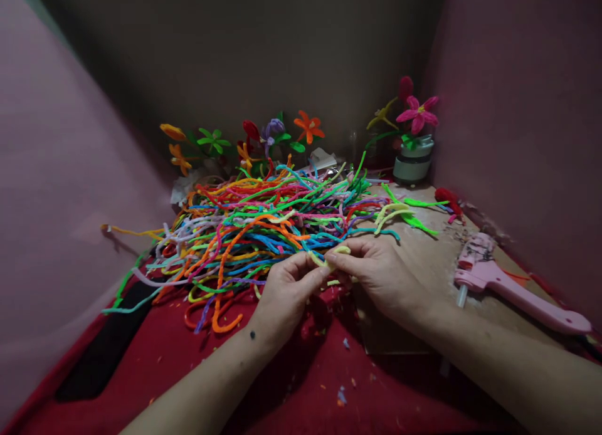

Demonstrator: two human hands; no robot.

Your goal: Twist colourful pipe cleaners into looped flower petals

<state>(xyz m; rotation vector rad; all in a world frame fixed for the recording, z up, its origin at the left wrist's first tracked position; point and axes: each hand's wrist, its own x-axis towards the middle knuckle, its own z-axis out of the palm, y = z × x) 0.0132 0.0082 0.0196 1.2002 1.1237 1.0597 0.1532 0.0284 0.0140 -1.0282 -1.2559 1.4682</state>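
A short pale yellow pipe cleaner (pixel 342 250) is pinched between both my hands, bent into a curve. My left hand (pixel 294 281) closes thumb and fingers on its left part, and my right hand (pixel 371 269) grips it from the right with thumb and index finger. The fingertips nearly meet and hide the middle of the piece. Just behind the hands lies a large heap of colourful pipe cleaners (pixel 263 228). A few loose pale yellow pipe cleaners (pixel 392 214) rest at the heap's right end.
A pink hot glue gun (pixel 522 297) lies on a cardboard sheet (pixel 433 259) at the right. Pipe-cleaner flowers (pixel 308 126) stand along the back wall, some in a small jar (pixel 412 162). On the red cloth (pixel 291 372) are scraps and a black strip (pixel 108 341).
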